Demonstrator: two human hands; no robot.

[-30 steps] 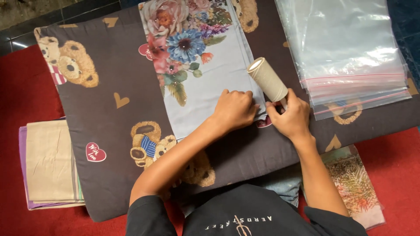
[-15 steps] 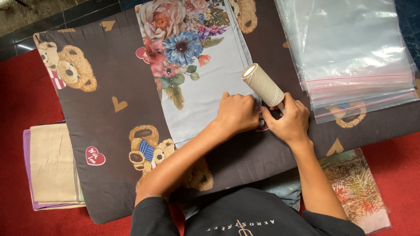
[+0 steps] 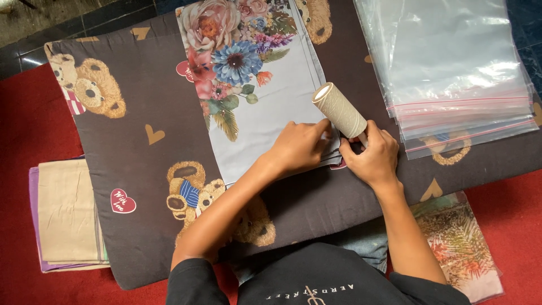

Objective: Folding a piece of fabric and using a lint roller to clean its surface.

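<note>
Slanting up-left from the right hand (image 3: 372,158), whose fingers clamp its handle, the beige lint roller (image 3: 340,110) looks papery; left hand (image 3: 299,148) presses fingers together on floral cloth (image 3: 265,113).

bag stack (image 3: 451,73) blocks right; folded cloths (image 3: 68,214) left; dark cushion (image 3: 147,96) between open.

A stack of clear zip bags (image 3: 451,73) lies on the dark bear-print cushion (image 3: 130,130) (top right). Folded beige cloth (image 3: 68,212) rests on the red floor (image 3: 22,135) left.
</note>
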